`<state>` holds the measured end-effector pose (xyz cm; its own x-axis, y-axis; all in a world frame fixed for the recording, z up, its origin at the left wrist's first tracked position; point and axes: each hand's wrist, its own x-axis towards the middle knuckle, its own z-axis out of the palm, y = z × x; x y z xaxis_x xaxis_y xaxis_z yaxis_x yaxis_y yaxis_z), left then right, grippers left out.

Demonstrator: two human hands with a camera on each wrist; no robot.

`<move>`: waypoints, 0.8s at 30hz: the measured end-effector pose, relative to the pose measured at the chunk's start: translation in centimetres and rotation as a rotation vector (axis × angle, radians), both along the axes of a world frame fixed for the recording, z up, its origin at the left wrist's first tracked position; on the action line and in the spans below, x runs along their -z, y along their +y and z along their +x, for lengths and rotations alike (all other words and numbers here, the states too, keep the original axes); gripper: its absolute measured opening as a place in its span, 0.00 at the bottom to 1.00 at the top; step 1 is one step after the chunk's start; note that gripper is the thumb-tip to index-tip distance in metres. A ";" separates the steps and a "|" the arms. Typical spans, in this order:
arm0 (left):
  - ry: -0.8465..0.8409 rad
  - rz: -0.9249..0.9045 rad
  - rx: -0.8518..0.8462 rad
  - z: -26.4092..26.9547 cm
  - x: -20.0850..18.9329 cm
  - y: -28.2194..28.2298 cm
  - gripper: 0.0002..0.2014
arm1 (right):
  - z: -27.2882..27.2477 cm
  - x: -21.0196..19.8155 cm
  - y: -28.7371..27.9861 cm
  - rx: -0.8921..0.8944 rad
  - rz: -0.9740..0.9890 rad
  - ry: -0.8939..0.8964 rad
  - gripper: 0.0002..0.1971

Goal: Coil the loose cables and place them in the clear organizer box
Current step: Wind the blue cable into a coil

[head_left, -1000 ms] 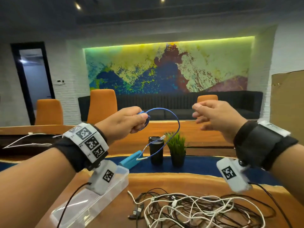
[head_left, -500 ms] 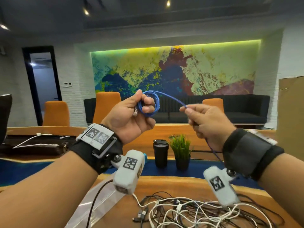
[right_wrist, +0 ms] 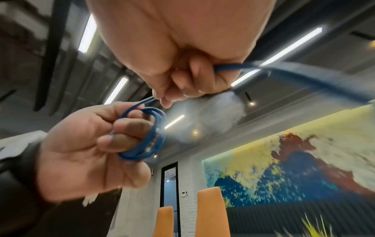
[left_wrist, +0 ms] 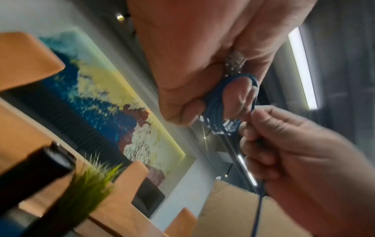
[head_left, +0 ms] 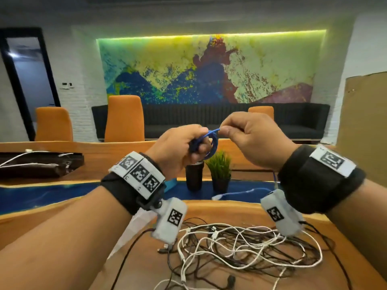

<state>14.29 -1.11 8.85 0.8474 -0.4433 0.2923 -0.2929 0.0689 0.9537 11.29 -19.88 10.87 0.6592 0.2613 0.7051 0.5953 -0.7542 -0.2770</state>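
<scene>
Blue cable [head_left: 211, 146] coiled on left hand [head_left: 178, 148], organizer box [head_left: 134, 229] mostly hidden.

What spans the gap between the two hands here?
A short taut stretch of the blue cable runs from the coil on the left hand to the right hand pinching it, as seen in the head view.

Office meeting room — long wooden table [head_left: 240, 208], orange chairs [head_left: 124, 119] along it, dark sofa [head_left: 293, 120] under a lit wall painting [head_left: 209, 70] — strip ceiling lights [right_wrist: 276, 56].
</scene>
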 end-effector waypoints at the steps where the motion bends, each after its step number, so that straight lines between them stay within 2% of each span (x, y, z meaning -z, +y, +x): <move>1: 0.129 -0.062 0.093 -0.1 0.2 -0.3 0.15 | 0.5 0.6 -0.1 -0.007 0.058 0.009 0.05; 3: 0.251 -0.133 0.236 -0.2 0.9 -0.7 0.13 | 1.0 1.8 -0.2 -0.128 0.230 0.132 0.08; 6: 0.272 -0.216 0.338 0.2 1.9 -1.2 0.10 | 1.0 3.2 -0.1 -0.401 0.535 0.434 0.15; 9: 0.252 -0.224 0.314 1.3 2.6 -1.5 0.13 | 1.8 4.0 0.3 -0.494 0.634 0.442 0.13; 13: 0.153 -0.178 0.080 3.1 4.2 -2.0 0.18 | 4.4 5.1 0.6 -0.337 0.539 0.293 0.07; 17: -0.207 0.010 -0.224 4.3 6.3 -2.5 0.18 | 6.4 6.7 0.5 -0.183 0.359 0.106 0.07; 20: -0.217 -0.017 -0.213 4.2 7.7 -2.2 0.19 | 6.6 8.4 0.4 -0.211 0.317 0.049 0.09; 24: -0.047 -0.155 -0.071 4.4 9.5 -1.8 0.18 | 6.4 10.1 0.4 -0.279 0.301 0.080 0.08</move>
<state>18.67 -2.92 -0.66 0.8588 -0.3291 0.3927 -0.3464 0.1920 0.9182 17.67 -19.48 0.77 0.6482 0.2276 0.7266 0.7330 -0.4449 -0.5145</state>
